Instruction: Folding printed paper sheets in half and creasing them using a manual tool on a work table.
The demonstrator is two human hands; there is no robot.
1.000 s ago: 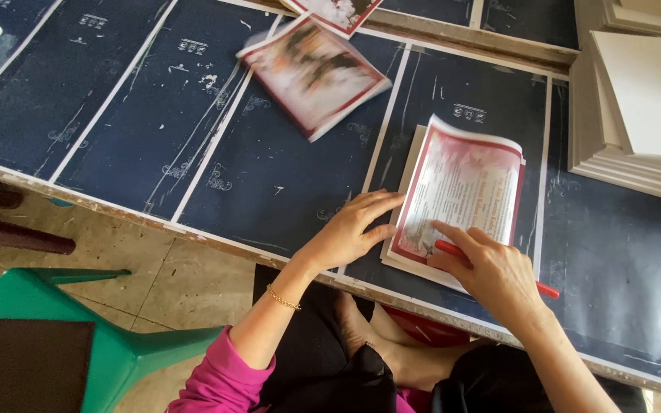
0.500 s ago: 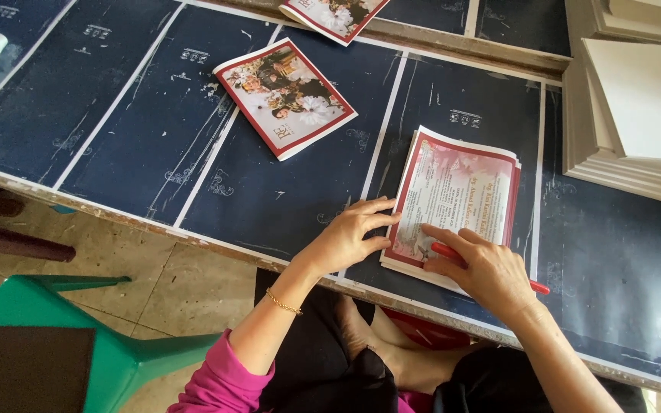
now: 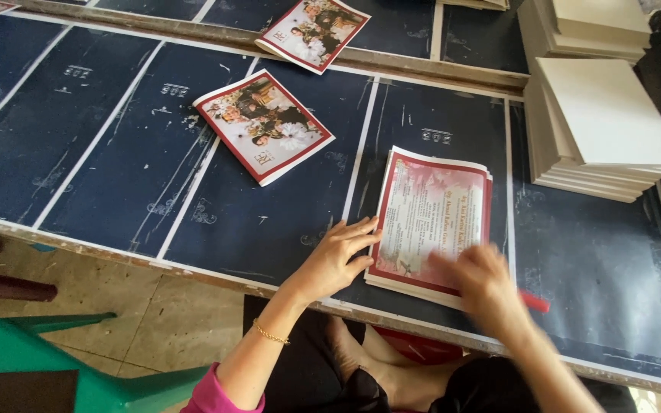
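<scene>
My left hand (image 3: 336, 260) lies flat on the dark table (image 3: 116, 153), fingers spread and open, gripping nothing; its fingertips (image 3: 367, 226) touch the left edge of the stack (image 3: 430, 214) of red-bordered printed sheets in front of me. A thin gold bracelet (image 3: 271, 335) sits on that wrist, and my pink sleeve (image 3: 208, 396) shows at the bottom edge. My right hand (image 3: 483, 287) rests over the lower right corner of the stack, but it is blurred, so I cannot tell how far it is open or whether it has hold of the red pen (image 3: 533, 301), whose end pokes out just to the right of it on the table. The stack lies near the table's front edge, a little tilted, between my two hands, with the top sheet showing pale text inside a red frame. Further up and to the left, well apart from my hands, a photo card (image 3: 263, 124) with a red border lies at an angle on the table. A second photo card (image 3: 313, 30) lies beyond it, across the wooden strip (image 3: 422, 65) that runs along the table. At the upper right stand piles of plain cream boards (image 3: 602, 115), the top one turned askew. Below the table at the lower left I can see a green plastic chair (image 3: 47, 359) on the tiled floor (image 3: 139, 313).
</scene>
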